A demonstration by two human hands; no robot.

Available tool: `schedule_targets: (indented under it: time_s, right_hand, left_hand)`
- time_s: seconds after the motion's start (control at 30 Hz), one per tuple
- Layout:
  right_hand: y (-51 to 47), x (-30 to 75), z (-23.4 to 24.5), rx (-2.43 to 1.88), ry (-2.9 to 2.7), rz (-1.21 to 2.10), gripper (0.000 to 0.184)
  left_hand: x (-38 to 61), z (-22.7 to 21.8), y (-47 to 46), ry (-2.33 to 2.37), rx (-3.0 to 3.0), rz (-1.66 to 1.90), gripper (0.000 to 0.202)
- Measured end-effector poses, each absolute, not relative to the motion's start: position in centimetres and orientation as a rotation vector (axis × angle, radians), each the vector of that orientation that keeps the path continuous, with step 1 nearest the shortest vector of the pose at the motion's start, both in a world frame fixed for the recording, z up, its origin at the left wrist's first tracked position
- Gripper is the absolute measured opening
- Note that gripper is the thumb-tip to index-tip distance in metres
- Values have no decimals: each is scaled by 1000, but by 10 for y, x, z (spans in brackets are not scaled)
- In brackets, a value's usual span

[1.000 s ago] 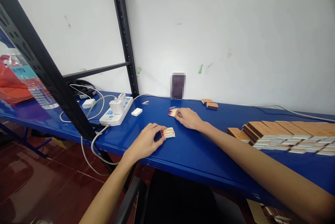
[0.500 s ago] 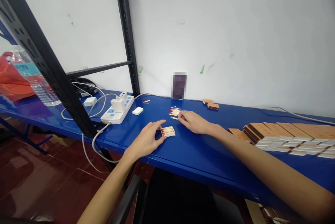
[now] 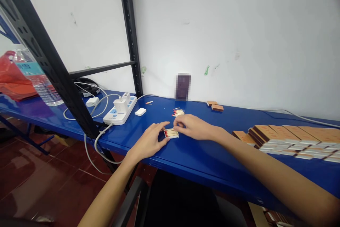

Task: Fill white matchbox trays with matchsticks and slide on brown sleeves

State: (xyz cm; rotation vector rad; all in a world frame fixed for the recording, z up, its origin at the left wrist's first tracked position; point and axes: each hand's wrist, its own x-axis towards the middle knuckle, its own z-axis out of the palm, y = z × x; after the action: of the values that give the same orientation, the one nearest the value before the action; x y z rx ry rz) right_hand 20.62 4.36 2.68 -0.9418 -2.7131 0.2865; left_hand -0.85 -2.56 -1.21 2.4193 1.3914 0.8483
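An open white matchbox tray (image 3: 174, 136) with several red-tipped matches (image 3: 170, 132) in it lies on the blue table. My left hand (image 3: 152, 139) holds the tray from its left side, thumb at the near corner and forefinger along the far edge. Just over the tray's far right corner is my right hand (image 3: 190, 126), its thumb and fingers pinched on a matchstick that is mostly hidden by them. Behind that hand lies a small loose heap of matches (image 3: 178, 112), partly covered by the knuckles.
On the left are a white closed box (image 3: 140, 112), a few stray matches (image 3: 149, 103) and a power strip (image 3: 119, 111) with cables. Stacked matchboxes (image 3: 287, 136) fill the right side; two more matchboxes (image 3: 217, 108) lie by the wall. A black shelf post (image 3: 53, 67) rises at left.
My right hand has moved from the match heap toward me, to the tray's edge. The match by its fingertips has left the heap. My left hand stays at the tray.
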Motion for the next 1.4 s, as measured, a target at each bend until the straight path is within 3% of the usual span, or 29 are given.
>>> schedule_targets:
  time_s: [0.17,0.27,0.67,1.03,1.27,1.4]
  right_hand:
    - [79,210,18,-1290,-2572,32,15]
    - [94,211,5,-1373,-2549,50,13]
    - [101,210,-3,-1325,-2589,237,15]
    - [41,215,20,-972,-2724,480,21]
    - [43,209,28,-939,-2729,475,20]
    - [70,211,26,-1217,-2619,210,13]
  left_hand:
    - [-9,-11,-27,1404,2427,835,51]
    - [-9,-11,-28,1417,2423,827,50]
    - [-8,-10,-27,1397,2436,831,49]
    - [-9,-12,-26,1404,2394,842,56]
    - [-9,-11,-26,1385,2419,839,52]
    - [-9,-11,-27,1405,2430,826,51]
